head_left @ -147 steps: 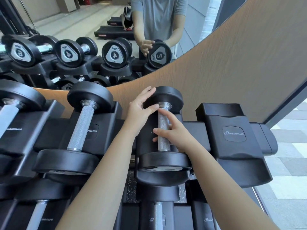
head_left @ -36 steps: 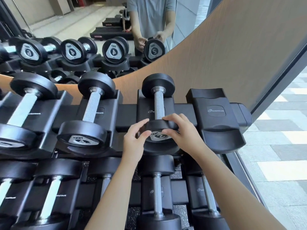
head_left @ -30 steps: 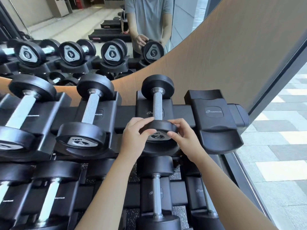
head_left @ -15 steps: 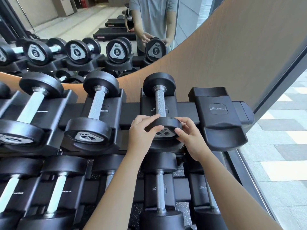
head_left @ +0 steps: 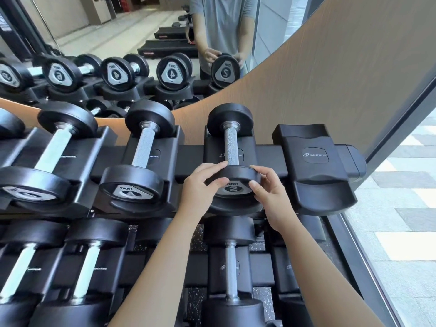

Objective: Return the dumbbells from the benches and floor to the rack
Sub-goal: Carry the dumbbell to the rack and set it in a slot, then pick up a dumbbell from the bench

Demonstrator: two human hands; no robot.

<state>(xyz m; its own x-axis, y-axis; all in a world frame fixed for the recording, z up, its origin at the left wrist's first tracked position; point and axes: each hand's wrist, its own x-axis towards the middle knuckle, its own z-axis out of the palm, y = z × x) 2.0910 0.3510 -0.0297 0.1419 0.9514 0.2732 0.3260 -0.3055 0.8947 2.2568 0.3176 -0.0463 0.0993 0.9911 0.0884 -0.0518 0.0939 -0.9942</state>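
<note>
My left hand (head_left: 200, 185) and right hand (head_left: 271, 192) pinch the near head of the 2 dumbbell (head_left: 230, 147) from 9 and 3 o'clock, fingers curled over its rim. It lies seated in its cradle on the rack (head_left: 269, 156). At 3 o'clock an empty cradle (head_left: 315, 159) waits, so I judge at least one dumbbell remains to fetch.

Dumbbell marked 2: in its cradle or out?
In: the dumbbell lies along its cradle, left hand and right hand gripping its near end.
</note>
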